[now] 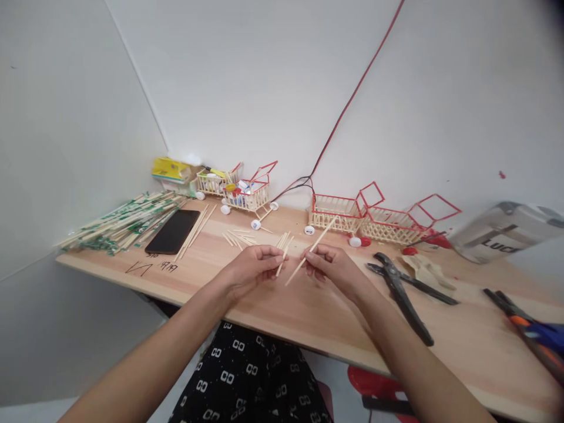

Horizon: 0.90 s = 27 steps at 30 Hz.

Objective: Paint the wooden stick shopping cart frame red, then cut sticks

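My left hand [253, 271] is closed around a short wooden stick [286, 254] that pokes out past the fingertips. Just to its right, my right hand [330, 264] pinches a longer thin wooden stick [314, 245], tilted with its lower end pointing toward me. Both hands are over the front middle of the wooden table [282, 311]. Beyond the left hand lies a group of short cut sticks [240, 237]. A few longer bare sticks [196, 232] rest farther left.
Wrapped chopsticks [127, 223] pile up at left beside a black phone [173, 232]. Small stick-built carts [247, 197] with white wheels stand along the wall, and more carts [337, 211] with red handles. Black-handled cutters [400, 294], orange-blue pliers [524, 323] and a can [502, 235] occupy the right.
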Motion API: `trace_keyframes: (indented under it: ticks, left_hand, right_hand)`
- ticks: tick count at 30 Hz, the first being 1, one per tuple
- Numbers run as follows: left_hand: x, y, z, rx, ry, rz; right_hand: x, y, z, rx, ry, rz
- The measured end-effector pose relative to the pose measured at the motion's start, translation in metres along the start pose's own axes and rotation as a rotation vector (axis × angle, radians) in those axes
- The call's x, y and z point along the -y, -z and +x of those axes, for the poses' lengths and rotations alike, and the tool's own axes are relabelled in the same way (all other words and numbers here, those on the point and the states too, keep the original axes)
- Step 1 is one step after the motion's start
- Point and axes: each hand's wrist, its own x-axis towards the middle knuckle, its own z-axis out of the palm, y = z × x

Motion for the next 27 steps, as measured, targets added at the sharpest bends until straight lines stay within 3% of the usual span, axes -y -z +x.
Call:
trace_keyframes:
  ticks: [5,12,27]
  left_hand:
    - [0.007,-0.010,0.008,0.039,0.080,0.022]
    - [0.001,-0.015,0.007,0.136,0.117,0.201]
    - [0.005,-0.013,0.011,0.166,0.091,0.286]
  right_hand:
    - [0.003,0.001,-0.002,0.020,0.021,0.027]
    - [0.002,0.002,-0.001,0.039,0.005,0.016]
    - [0.004,0.001,-0.002,0.064,-0.021,0.034]
